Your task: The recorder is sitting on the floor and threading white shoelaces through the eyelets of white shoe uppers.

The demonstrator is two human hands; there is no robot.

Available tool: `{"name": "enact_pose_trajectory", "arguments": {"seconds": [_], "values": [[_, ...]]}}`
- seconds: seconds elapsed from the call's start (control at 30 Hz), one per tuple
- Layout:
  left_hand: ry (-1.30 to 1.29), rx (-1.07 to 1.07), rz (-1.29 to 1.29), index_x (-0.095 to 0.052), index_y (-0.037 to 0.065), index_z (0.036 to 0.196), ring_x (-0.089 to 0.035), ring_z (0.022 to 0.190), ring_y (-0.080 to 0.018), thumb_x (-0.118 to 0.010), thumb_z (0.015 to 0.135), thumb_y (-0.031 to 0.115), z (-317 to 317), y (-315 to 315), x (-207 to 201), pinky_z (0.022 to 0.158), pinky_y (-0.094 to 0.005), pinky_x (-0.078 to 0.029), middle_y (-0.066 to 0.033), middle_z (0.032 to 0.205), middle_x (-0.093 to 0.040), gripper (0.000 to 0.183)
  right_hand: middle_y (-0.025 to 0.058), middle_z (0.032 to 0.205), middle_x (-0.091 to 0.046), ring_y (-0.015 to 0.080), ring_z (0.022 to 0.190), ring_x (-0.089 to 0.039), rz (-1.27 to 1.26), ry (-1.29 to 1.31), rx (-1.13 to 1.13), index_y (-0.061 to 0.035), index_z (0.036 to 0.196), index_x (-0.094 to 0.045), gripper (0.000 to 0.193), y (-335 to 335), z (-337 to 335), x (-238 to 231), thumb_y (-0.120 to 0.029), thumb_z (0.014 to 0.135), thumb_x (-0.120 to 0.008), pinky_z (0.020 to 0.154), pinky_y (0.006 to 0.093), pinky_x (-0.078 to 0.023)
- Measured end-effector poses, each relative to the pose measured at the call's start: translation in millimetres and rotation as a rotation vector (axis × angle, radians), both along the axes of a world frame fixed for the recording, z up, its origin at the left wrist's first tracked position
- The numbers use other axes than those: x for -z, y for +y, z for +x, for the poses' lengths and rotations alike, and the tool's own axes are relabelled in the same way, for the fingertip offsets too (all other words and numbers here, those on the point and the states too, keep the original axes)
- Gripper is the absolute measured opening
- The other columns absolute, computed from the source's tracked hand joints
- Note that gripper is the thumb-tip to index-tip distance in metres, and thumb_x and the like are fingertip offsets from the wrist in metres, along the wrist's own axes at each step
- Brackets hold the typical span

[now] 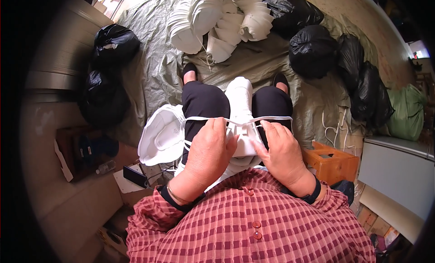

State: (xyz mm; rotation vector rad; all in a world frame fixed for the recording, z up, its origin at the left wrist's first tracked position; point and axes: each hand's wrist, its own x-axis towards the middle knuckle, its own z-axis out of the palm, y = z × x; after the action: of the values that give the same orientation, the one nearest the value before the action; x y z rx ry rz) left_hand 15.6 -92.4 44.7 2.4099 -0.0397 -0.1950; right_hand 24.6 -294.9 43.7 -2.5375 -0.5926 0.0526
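Observation:
A white shoe (240, 98) lies lengthwise between my knees, its toe pointing away from me. Across it runs a white shoelace (199, 118), with one end looping out over each thigh. My left hand (207, 150) pinches the lace on the shoe's left side, fingers closed. On the right side, my right hand (283, 154) also has the lace between closed fingers, its thumb against the shoe near the tongue. Beside my left thigh rests a white shoe upper (161, 136), its hollow side facing up. My palms hide part of the shoe's opening.
Stacked white shoe uppers (222, 23) lie ahead on a grey-green tarp (154, 50). Black bags (312, 50) line the right, more black bags (106, 95) the left. A wooden stool (333, 161) and a grey cabinet (396, 172) stand right. A phone (135, 176) is at left.

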Motion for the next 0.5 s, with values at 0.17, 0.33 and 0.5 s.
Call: {"name": "enact_pose_trajectory", "arguments": {"seconds": [0.17, 0.33, 0.5], "values": [[-0.147, -0.046, 0.084, -0.057, -0.003, 0.094, -0.062, 0.082, -0.0408, -0.068, 0.078, 0.0, -4, -1, 23, 0.072, -0.046, -0.051, -0.0209, 0.086, -0.06, 0.019, 0.0184, 0.108, -0.062, 0.0372, 0.1, -0.061, 0.027, 0.03, 0.066, 0.0022, 0.117, -0.06, 0.032, -3, -1, 13, -0.01, 0.087, -0.065, 0.086, 0.0442, -0.052], [-0.154, -0.075, -0.074, -0.06, 0.001, 0.094, -0.062, 0.082, -0.0398, -0.066, 0.081, 0.001, 0, -1, 25, 0.072, -0.0461, -0.051, -0.0171, 0.085, -0.06, 0.014, 0.0166, 0.105, -0.064, 0.0374, 0.097, -0.063, 0.217, 0.133, 0.135, -0.0015, 0.111, -0.063, 0.026, 1, 6, 22, -0.007, 0.085, -0.064, 0.085, 0.0451, -0.052], [-0.282, 0.168, 0.085, -0.061, 0.003, 0.099, -0.063, 0.087, -0.0366, -0.062, 0.082, 0.0, 0, -2, 11, 0.075, -0.0448, -0.052, -0.0159, 0.09, -0.059, 0.017, 0.0158, 0.105, -0.064, 0.0357, 0.097, -0.065, 0.178, -0.062, -0.049, -0.0015, 0.109, -0.064, 0.025, 2, 8, 19, -0.003, 0.084, -0.061, 0.083, 0.042, -0.054]]}}
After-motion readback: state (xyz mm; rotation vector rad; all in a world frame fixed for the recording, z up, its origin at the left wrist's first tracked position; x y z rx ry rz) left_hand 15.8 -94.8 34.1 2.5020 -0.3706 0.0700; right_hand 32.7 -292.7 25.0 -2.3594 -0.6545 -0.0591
